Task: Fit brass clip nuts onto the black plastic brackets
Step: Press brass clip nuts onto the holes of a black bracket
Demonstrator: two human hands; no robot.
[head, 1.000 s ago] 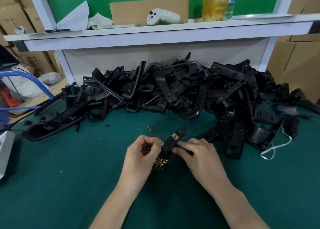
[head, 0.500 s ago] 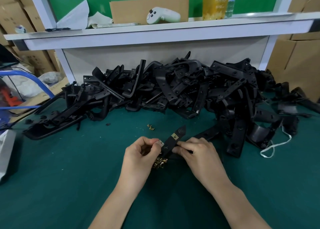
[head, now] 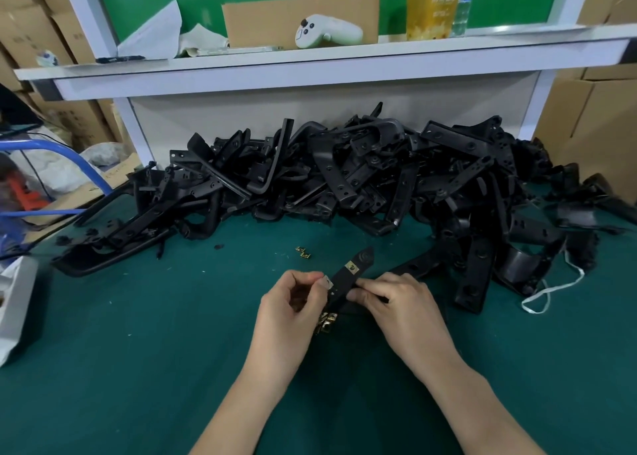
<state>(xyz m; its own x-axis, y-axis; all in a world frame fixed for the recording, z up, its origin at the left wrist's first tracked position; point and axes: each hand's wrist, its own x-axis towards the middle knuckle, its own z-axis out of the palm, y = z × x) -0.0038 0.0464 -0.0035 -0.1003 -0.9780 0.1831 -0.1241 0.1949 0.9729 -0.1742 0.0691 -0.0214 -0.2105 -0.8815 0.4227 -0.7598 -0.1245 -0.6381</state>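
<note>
Nearest: left hand (head: 293, 313) is pinching the left edge of the bracket (head: 344, 282) with curled thumb and forefinger. Can't tell whether a clip is sitting under the fingertips. On the other side, right hand (head: 403, 310) is gripping the bracket's near end, fingers curled round it. The bracket is being held between the two hands, tilted, with its pointed tip aiming away and to the right. One brass clip nut (head: 351, 267) is sitting on its upper face near the tip.

A small heap of clip nuts (head: 326, 322) is lying on the green mat (head: 138, 351) directly under the hands, partly hidden by the left one. Two loose clip nuts (head: 303, 252) are lying further out, left of the bracket tip.

Behind them the bracket pile (head: 344, 179) is sprawling across the mat against the back panel, with a white cord (head: 551, 291) trailing from its right side. Up on the white shelf (head: 310, 65), a game controller (head: 327, 30), a cardboard sheet (head: 275, 17) and a yellow bottle (head: 431, 3) are sitting.
</note>
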